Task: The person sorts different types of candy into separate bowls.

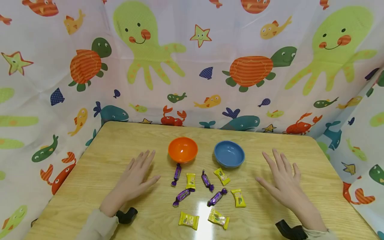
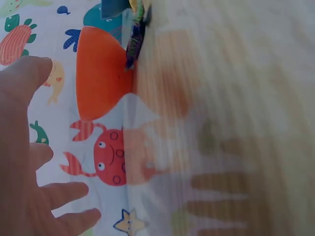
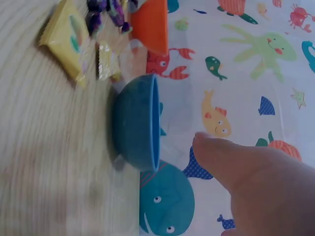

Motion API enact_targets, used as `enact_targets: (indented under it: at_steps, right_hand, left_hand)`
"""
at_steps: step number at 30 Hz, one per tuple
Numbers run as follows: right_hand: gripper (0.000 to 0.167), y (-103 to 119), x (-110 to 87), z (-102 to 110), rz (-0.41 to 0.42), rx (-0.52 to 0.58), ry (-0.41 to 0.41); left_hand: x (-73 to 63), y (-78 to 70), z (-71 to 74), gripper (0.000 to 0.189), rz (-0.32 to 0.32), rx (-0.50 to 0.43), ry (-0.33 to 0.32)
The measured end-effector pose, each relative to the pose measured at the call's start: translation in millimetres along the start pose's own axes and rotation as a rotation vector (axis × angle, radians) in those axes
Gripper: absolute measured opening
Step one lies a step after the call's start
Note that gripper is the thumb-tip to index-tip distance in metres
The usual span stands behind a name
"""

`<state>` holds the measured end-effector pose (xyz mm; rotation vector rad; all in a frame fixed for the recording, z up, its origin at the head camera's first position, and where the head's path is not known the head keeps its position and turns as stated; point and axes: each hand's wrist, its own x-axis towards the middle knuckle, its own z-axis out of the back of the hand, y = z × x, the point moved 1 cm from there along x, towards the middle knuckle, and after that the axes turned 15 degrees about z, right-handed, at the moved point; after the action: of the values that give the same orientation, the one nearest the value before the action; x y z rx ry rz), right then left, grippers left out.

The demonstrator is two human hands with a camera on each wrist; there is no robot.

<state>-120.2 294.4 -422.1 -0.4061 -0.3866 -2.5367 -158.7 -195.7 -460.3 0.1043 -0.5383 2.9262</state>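
Observation:
My left hand (image 1: 132, 180) is spread with straight fingers over the left part of the table, holding nothing. The orange bowl (image 1: 183, 150) and a purple-wrapped candy (image 1: 176, 175) are nearest to it. On the right, my right hand (image 1: 283, 183) also has its fingers spread, with nothing in it. Left of that hand are the blue bowl (image 1: 229, 154) and a yellow-wrapped candy (image 1: 238, 198). Several purple and yellow candies lie scattered between the hands, in front of both bowls. In the right wrist view the blue bowl (image 3: 138, 123) shows from its side.
The wooden table (image 1: 144, 133) has its back edge against a curtain (image 1: 198, 76) printed with sea animals, which also hangs at both sides. A black strap piece (image 1: 127, 215) sits at the left wrist, another (image 1: 291, 230) at the right.

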Motion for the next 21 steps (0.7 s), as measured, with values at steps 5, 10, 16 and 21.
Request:
enact_targets:
  at_steps: [5,10,16,21]
  right_hand:
    - [0.079,11,15.1,2,0.036,0.072,-0.074]
    - [0.075,20,29.1,0,0.078,0.093,-0.127]
    - [0.073,31,46.9,-4,0.108,0.121,-0.152]
    - [0.069,44,61.1,-8,0.113,0.162,-0.134]
  left_hand:
    - [13.0,-8.7,-3.0,0.092,-0.037,-0.095,0.002]
    - [25.9,-14.2,-9.3,0.094,-0.041,-0.196,0.027]
    - [44.3,-21.8,-20.0,0.102,0.013,-0.331,0.082]
    - [57.2,-23.0,-32.9,0.112,0.056,-0.459,0.149]
